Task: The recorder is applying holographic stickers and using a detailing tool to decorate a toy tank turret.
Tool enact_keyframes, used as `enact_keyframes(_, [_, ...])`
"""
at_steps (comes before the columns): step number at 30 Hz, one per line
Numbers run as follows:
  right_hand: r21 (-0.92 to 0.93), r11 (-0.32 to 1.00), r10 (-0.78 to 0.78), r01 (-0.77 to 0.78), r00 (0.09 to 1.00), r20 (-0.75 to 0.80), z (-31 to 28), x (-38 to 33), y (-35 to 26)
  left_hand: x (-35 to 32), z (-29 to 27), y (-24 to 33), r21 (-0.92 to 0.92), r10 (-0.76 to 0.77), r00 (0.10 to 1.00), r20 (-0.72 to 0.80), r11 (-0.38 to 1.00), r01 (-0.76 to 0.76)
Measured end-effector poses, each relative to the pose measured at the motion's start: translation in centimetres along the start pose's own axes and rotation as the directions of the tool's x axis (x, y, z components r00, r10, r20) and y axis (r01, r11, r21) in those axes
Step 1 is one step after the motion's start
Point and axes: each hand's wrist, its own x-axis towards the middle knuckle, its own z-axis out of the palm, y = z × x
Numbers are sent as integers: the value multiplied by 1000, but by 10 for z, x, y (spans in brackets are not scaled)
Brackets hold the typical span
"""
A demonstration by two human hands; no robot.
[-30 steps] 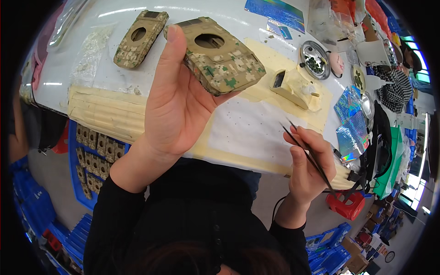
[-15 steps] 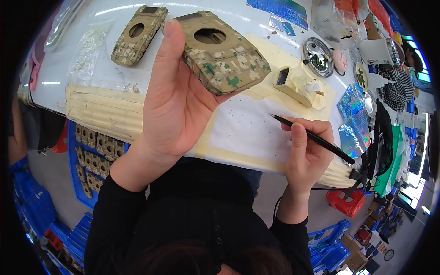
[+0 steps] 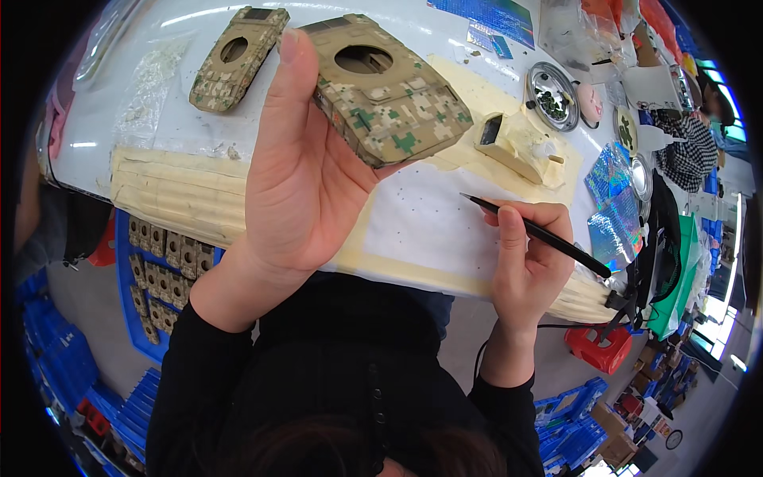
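My left hand [image 3: 290, 191] is closed round a model tank hull [image 3: 405, 103], thumb on its side, lifted above the table. The hull has digital camouflage in tan, green and white, with a round hole in its top. In my right hand [image 3: 531, 258] are slim black tweezers [image 3: 568, 245], pointed to the left. Their tips are over a white sheet [image 3: 429, 238] dotted with tiny dark specks; whether they grip a speck is too small to tell. A second camouflaged hull [image 3: 230, 67] lies at the back left, apart from my hands.
Beyond the sheet sits a block wrapped in cream tape [image 3: 520, 151]. A round metal dish [image 3: 552, 99] holds small dark green parts. Shiny holographic sheets [image 3: 612, 211] lie at the right. Below the table's left edge, a blue tray [image 3: 143, 334] carries several hulls. A red stool [image 3: 598, 348] stands lower right.
My right hand and the tweezers have shifted slightly left over the sheet. The held hull has barely moved.
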Motion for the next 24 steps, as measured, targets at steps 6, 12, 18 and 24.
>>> enact_keyframes(6, [14,1000,2,-2,1000,7,1,0,-1,0,-2,1,0,-11,1000,18,1000,11])
enact_keyframes(12, [3,1000,6,-7,1000,6,-1,-1,0,0,-3,1,21,-18,999,32,1000,18])
enact_keyframes(18, [23,1000,5,-4,1000,-6,-1,-1,0,1,-3,1,42,-11,999,31,999,10])
enact_keyframes(24, [-13,1000,-8,8,1000,0,-1,-1,3,1,-4,1,44,-16,999,38,999,14])
